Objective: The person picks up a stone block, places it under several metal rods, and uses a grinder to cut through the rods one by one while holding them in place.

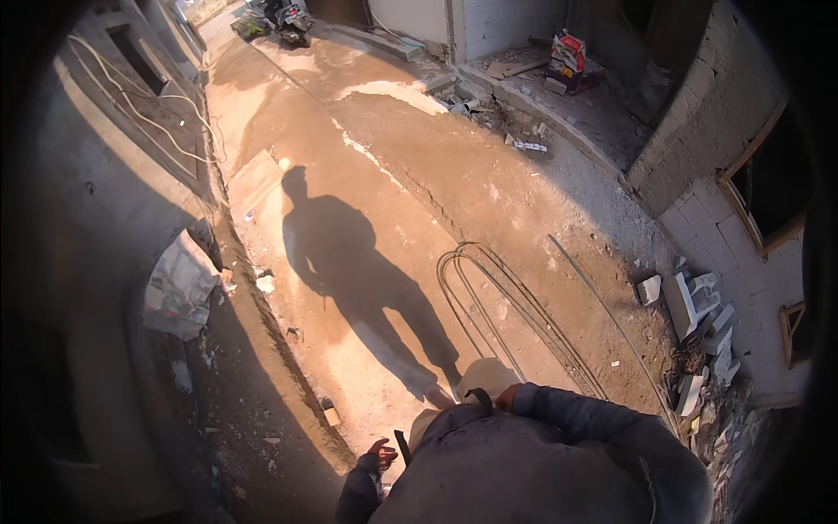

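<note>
My left hand point(382, 454) hangs low beside my body, its fingers loosely apart and nothing visible in it. Close to it, a dark strap end point(402, 447) sticks out from my clothing. Held against my front at the waist is my right hand point(506, 398); the dark sleeve and jacket point(524, 463) hide most of its fingers. Another dark strap point(478, 398) curls up just left of it. On the ground ahead of my right side lie several long metal rods bent into a U point(476, 253), apart from both hands.
A straight rod point(602, 297) lies farther right, near broken blocks and rubble point(698, 323) along the wall. To the left are a whitish sack point(182, 286) and a ledge. A red and white bag point(567, 57) stands in a doorway; a motorcycle point(288, 22) is parked far off.
</note>
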A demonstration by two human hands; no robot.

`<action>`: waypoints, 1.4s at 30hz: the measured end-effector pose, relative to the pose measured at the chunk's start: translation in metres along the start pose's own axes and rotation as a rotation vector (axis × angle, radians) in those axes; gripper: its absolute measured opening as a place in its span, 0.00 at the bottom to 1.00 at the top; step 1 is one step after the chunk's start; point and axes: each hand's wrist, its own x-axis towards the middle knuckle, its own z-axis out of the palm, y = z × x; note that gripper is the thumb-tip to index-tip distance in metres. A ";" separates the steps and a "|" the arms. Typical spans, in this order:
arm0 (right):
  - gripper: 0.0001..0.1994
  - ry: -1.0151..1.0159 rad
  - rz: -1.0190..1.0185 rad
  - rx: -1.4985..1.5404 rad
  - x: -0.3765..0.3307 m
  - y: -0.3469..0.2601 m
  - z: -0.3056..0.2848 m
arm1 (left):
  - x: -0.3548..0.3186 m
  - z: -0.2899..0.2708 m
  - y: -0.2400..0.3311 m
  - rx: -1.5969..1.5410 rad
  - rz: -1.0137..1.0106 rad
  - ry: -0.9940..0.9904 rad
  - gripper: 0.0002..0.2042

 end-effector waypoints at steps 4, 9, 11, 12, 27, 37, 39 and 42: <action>0.20 0.121 -0.013 0.158 0.047 0.009 -0.076 | 0.001 0.074 0.162 0.733 0.355 0.069 0.22; 0.18 0.322 0.038 0.305 0.128 0.028 -0.180 | 0.064 0.087 0.336 0.961 0.210 0.112 0.21; 0.17 0.431 0.037 0.369 0.143 0.052 -0.229 | 0.099 0.093 0.411 1.079 0.182 0.106 0.20; 0.16 0.483 0.030 0.422 0.144 0.053 -0.255 | 0.114 0.102 0.450 1.145 0.156 0.097 0.20; 0.17 1.145 0.722 1.270 0.245 0.127 -0.293 | 0.446 0.280 0.827 1.862 -0.226 -0.515 0.15; 0.21 0.999 1.011 1.820 0.226 0.085 -0.480 | 0.624 0.415 0.947 2.322 -0.433 -0.982 0.13; 0.21 1.100 1.046 1.912 0.242 0.063 -0.503 | 0.635 0.434 0.948 2.394 -0.501 -1.082 0.12; 0.20 1.319 1.129 2.115 0.271 0.036 -0.527 | 0.643 0.458 0.930 2.483 -0.564 -1.226 0.11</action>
